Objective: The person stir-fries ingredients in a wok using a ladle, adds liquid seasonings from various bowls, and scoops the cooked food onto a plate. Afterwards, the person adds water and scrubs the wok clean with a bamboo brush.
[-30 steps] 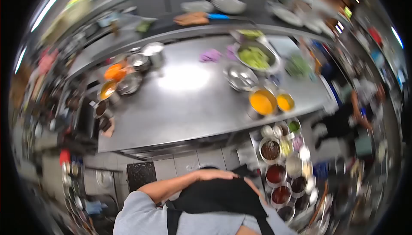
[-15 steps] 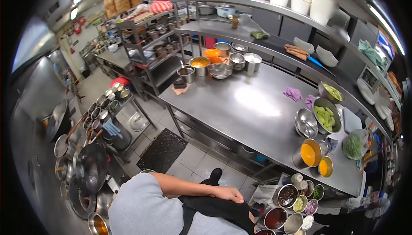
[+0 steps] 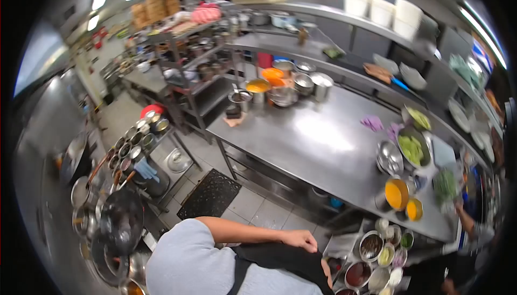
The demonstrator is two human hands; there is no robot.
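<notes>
My left hand (image 3: 300, 239) is held in front of the black apron (image 3: 285, 260) with its fingers curled in. Nothing shows sticking out of it, though its underside is hidden. Of my right arm only a strip of skin (image 3: 326, 271) shows at the apron's right edge, and its fingers cannot be seen. Closest to that side are several metal containers, among them one with dark red sauce (image 3: 358, 274), one with dark brown contents (image 3: 371, 245) and one with pale green pieces (image 3: 385, 255).
A long steel table (image 3: 301, 133) bears a pot of orange liquid (image 3: 396, 194), a bowl of green vegetable pieces (image 3: 412, 149) and stacked metal bowls (image 3: 389, 157). Black woks (image 3: 121, 221) stand at left. A black mat (image 3: 210, 194) lies on the floor. Another person's arm (image 3: 466, 220) reaches in at right.
The view has shifted, so the scene sits slightly further right and lower. My left hand has lifted a little from the apron. Another person's arm has come into view at the right.
</notes>
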